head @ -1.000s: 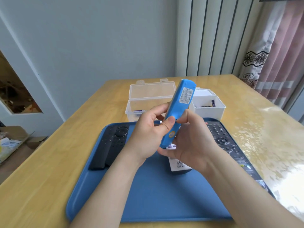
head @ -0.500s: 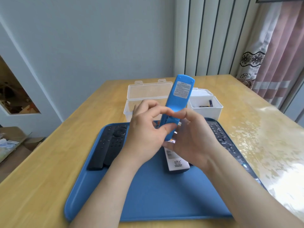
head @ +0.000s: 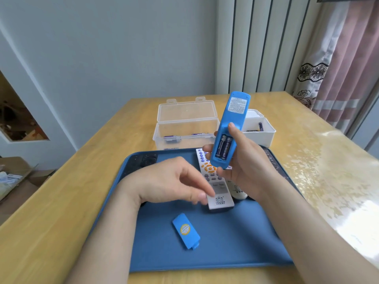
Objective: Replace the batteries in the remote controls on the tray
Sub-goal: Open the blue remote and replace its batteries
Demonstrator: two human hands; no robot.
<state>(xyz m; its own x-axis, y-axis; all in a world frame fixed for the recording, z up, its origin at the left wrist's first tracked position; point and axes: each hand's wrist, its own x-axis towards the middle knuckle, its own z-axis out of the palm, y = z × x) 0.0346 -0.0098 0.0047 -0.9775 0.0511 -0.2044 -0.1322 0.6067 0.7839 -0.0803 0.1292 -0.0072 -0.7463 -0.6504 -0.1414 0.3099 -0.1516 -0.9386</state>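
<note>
Gripping the blue remote (head: pixel 230 117) round its lower half, your right hand (head: pixel 246 169) holds it above the far part of the tray (head: pixel 225 255). The remote is nearly upright, leaning a little to the right, with its back turned to you. Your thumb lies on its right edge and your fingers come round from behind. The battery bay is uncovered, and two batteries (head: pixel 224 148) sit side by side in it. The blue cover (head: pixel 186 230) lies flat on the tray near its front, sticker up, apart from both hands.

Your left hand (head: pixel 170 185) holds nothing. Its fingers are loosely bent and point right, with the tips over the near end of the white remote (head: pixel 217 193), which lies buttons-up on the tray. You cannot tell from this view whether they touch it. A second pale remote (head: pixel 239 194) lies just beside that one, partly hidden under your right hand. Black remotes (head: pixel 143 160) lie at the tray's far left corner, and another dark remote (head: pixel 273 165) runs along its right edge.

Behind the tray, on the wooden table (head: pixel 61 201), stands a clear box (head: pixel 184 130) with its lid raised and loose batteries (head: pixel 172 138) inside. To its right is a white box (head: pixel 264 138) holding more.
</note>
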